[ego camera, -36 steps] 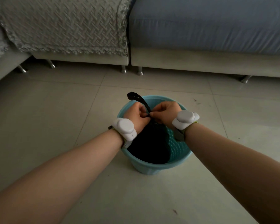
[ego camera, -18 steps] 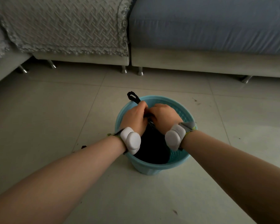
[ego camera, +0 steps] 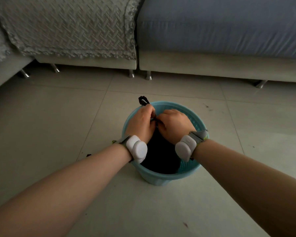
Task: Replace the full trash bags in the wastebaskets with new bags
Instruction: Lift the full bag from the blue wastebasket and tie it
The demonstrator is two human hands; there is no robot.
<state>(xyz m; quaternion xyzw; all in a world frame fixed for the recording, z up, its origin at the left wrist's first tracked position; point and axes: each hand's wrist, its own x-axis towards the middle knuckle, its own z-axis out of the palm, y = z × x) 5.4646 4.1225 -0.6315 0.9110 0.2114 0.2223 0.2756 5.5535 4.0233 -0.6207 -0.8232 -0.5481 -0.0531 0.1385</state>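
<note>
Two hands, left hand and right hand, tight on the trash bag in the wastebasket.

1. Wastebasket: pale turquoise. The inner wall at its 3 o'clock side shows a fine lattice of small holes.
2. Trash bag: plain black, as is its tie loop at the basket's 11 o'clock.
3. Left wrist device and right wrist device: white bodies on grey straps edged in yellow-green.
4. Sofa cover, at 10 o'clock: grey, with a raised basket-weave pattern and an ornamental border.
5. Cushion, at 1 o'clock: plain blue-grey.
6. Sofa base: off-white. Sofa legs: silvery.
7. Floor: pale grey tiles, thin darker joints, scattered dark specks.
</note>
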